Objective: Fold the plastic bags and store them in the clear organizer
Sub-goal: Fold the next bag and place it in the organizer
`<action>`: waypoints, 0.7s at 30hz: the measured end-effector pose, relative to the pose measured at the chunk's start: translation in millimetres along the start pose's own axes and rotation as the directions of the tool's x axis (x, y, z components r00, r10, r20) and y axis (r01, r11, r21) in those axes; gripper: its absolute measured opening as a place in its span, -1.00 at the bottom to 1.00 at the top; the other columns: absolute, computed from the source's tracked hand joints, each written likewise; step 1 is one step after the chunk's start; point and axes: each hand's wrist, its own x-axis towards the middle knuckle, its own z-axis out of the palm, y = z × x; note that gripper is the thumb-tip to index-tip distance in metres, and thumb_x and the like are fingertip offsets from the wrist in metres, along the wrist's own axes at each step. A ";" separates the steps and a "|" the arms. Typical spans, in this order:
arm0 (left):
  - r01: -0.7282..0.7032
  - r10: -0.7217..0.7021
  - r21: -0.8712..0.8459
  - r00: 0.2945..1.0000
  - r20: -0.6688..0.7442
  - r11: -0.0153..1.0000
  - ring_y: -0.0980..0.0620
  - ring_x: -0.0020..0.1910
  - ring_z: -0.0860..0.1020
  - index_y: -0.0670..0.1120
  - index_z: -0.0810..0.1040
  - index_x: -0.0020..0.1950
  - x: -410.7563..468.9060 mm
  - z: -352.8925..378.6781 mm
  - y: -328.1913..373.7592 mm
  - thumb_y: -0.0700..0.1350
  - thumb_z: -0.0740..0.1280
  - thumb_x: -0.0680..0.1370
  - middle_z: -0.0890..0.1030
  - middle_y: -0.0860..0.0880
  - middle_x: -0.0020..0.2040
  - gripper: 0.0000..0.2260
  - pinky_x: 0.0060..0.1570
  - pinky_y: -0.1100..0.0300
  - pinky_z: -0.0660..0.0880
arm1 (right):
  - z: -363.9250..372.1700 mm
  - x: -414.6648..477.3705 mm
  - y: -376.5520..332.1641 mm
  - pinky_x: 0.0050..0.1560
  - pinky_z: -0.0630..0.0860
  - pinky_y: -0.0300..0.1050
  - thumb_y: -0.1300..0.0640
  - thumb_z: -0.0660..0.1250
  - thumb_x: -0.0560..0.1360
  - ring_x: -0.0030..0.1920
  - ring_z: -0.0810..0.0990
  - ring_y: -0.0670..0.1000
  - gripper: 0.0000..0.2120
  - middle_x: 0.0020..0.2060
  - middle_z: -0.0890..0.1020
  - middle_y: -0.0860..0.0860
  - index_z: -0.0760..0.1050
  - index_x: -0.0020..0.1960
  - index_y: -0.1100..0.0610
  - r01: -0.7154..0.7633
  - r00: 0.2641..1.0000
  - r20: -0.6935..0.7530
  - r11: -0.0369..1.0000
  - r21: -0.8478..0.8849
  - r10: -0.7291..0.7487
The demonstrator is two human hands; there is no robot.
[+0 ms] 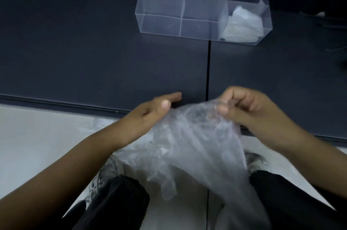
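Note:
A thin translucent plastic bag (195, 141) hangs crumpled between my two hands above my lap. My left hand (152, 111) pinches its upper left edge between thumb and fingers. My right hand (242, 105) grips the upper right edge with curled fingers. Far ahead on the dark table stands the clear organizer (163, 2), divided into compartments. Its right compartment holds folded white plastic bags (242, 23); the other compartments look empty.
The dark table (93, 51) has a vertical seam (208, 72) down the middle and its front edge runs just beyond my hands. More loose plastic bags (142, 147) lie on the pale floor by my knees. Dark cables (332, 23) sit at the far right.

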 end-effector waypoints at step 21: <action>0.118 -0.047 0.040 0.650 -0.759 0.992 0.18 0.10 0.51 0.11 0.50 0.18 29.9 -50.8 -7.2 0.22 0.43 0.35 0.51 0.09 0.20 -0.55 -0.03 0.48 0.35 | -94.3 58.6 43.7 -0.32 0.54 -0.23 0.13 0.35 0.54 -0.37 0.54 -0.12 -0.83 -0.36 0.59 -0.03 0.51 -0.23 0.10 -0.149 0.778 -0.584 0.972 0.184 0.230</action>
